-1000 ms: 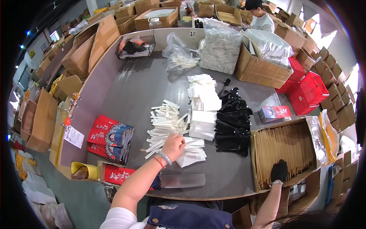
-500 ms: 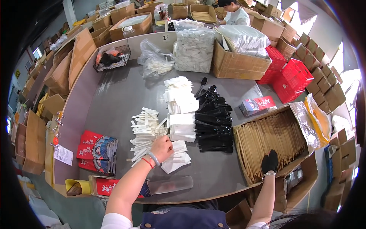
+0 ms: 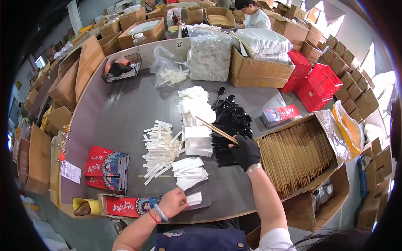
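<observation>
My left hand (image 3: 173,203) is closed at the near table edge, its fingers pinching a folded white napkin (image 3: 194,198). That napkin lies over a clear plastic sleeve (image 3: 204,204) that sticks out from a red and blue printed pouch (image 3: 125,206). In a black fingerless-looking glove, my right hand (image 3: 245,152) grips a pair of wooden chopsticks (image 3: 214,128) that point up and left. They cross above black plastic spoons (image 3: 232,119) and beside stacked white napkins (image 3: 199,140). Thin white paper packets (image 3: 161,146) spread to the left, with more napkins (image 3: 190,172) nearer me.
On the right, an open carton (image 3: 268,184) holds many wooden chopsticks. Red pouches (image 3: 106,167) are stacked at left; a red and blue box (image 3: 279,115) sits at right. Farther back are a wire basket (image 3: 122,67), plastic bags (image 3: 209,56) and a carton (image 3: 259,73). Another person (image 3: 256,17) is beyond.
My right hand has left the chopstick carton, moving left with a pair of chopsticks. My left hand has moved from the white packets down to the clear sleeve with a napkin.
</observation>
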A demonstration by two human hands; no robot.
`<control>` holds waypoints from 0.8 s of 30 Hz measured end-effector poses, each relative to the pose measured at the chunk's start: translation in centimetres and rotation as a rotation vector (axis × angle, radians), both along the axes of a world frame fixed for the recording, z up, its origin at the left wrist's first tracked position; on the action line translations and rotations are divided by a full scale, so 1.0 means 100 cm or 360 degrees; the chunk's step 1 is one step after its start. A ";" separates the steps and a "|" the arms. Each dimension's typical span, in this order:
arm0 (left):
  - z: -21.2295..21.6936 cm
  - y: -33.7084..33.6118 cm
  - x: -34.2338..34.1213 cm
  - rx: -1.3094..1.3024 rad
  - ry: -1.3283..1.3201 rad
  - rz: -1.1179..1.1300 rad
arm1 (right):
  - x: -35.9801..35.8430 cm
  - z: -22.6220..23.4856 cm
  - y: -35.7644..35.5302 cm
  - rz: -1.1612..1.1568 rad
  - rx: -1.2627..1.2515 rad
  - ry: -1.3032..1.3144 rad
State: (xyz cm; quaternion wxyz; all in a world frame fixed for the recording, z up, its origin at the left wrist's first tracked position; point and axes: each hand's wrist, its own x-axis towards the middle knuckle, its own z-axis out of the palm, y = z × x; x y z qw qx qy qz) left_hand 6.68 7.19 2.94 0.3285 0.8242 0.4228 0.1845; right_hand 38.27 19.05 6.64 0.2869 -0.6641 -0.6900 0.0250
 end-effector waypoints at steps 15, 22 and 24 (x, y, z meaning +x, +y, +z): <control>-0.010 -0.037 -0.016 0.0731 0.0348 0.0264 | -0.028 -0.021 -0.068 0.0253 -0.0357 -0.0253; -0.003 -0.073 -0.023 0.0627 0.0529 0.0175 | -0.103 -0.040 -0.105 0.1023 -0.0893 -0.0081; -0.004 -0.074 -0.026 0.0644 0.0516 0.0173 | -0.119 -0.046 -0.107 0.1055 -0.1003 -0.0142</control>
